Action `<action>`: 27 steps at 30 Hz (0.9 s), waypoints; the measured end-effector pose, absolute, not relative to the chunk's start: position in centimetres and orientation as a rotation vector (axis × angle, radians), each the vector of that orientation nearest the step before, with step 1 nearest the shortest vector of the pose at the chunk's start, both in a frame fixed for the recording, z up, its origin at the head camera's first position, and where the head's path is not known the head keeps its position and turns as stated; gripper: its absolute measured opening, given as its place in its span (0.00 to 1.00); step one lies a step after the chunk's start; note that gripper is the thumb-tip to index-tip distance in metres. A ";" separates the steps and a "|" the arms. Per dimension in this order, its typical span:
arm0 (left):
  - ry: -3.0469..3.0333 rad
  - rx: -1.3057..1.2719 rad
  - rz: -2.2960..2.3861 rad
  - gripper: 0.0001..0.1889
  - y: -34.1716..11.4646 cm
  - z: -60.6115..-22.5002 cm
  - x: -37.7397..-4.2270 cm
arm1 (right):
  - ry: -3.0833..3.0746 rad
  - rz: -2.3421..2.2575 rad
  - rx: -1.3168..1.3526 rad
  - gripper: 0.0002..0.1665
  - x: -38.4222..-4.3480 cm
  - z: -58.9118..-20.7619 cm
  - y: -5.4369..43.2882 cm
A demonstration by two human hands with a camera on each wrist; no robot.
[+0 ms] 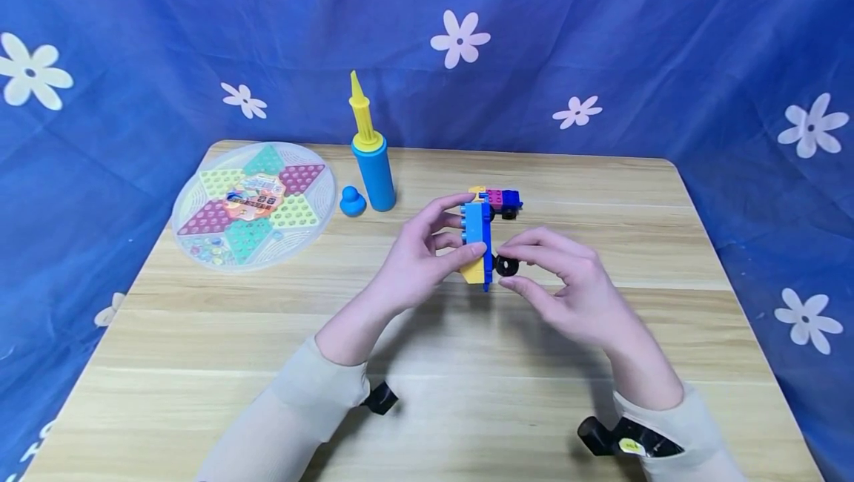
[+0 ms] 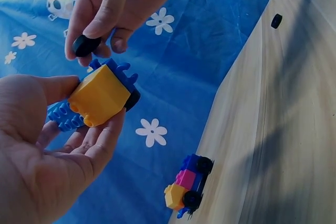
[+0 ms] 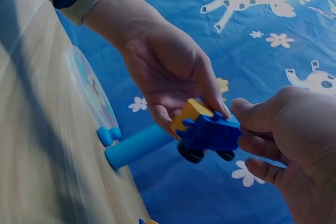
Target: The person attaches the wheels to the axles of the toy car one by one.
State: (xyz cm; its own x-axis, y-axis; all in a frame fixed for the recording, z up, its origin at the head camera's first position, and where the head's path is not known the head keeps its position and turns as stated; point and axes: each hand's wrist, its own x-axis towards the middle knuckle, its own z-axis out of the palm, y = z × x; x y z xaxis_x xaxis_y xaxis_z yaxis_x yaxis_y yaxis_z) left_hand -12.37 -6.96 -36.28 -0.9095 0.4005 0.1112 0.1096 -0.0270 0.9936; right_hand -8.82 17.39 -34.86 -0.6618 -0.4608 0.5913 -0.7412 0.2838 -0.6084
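Observation:
My left hand (image 1: 416,256) grips a toy block car (image 1: 475,233), blue with a yellow block, above the table. In the left wrist view its yellow block (image 2: 102,97) faces the camera, and a black wheel (image 2: 133,99) shows on one side. Close to the car's underside, my right hand (image 1: 567,282) pinches a loose-looking black toy wheel (image 2: 86,46) between thumb and fingers. Whether that wheel touches the car I cannot tell. The right wrist view shows the car's blue base (image 3: 212,134); the pinched wheel is hidden there.
Behind the hands stands another block car (image 1: 503,202) in yellow, pink and blue. A black wheel (image 2: 276,21) lies on the table (image 1: 467,408). Left of the hands are a blue-and-yellow pump (image 1: 376,174), a small blue knobbed piece (image 1: 352,202) and a round star-patterned game board (image 1: 313,241).

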 end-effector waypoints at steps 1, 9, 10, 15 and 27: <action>2.026 0.540 2.043 0.33 -6.9 -36.2 -12.3 | -2.262 1.328 1.086 0.25 -8.8 -34.9 17.2; 1.992 0.481 2.071 0.33 -6.5 -36.4 -12.2 | -2.318 1.351 0.990 0.20 -8.7 -35.4 16.6; 1.996 0.479 2.072 0.33 -6.4 -36.4 -12.2 | -2.322 1.348 0.991 0.20 -8.8 -35.5 16.6; 2.054 0.488 2.058 0.34 -6.1 -36.6 -12.1 | -2.321 1.333 0.995 0.20 -8.9 -35.9 16.6; 2.147 0.473 2.096 0.33 -5.6 -36.8 -11.9 | -2.308 1.302 0.952 0.21 -8.8 -36.2 16.6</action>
State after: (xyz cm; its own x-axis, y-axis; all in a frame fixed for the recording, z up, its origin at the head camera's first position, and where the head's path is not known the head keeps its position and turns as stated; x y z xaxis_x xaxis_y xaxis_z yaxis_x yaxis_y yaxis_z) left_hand -11.87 -5.56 -36.82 -0.9463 0.2911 0.1406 0.1476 0.0021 0.9890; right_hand -8.81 16.62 -36.23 -0.7247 -0.3918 0.5669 -0.6878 0.3607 -0.6299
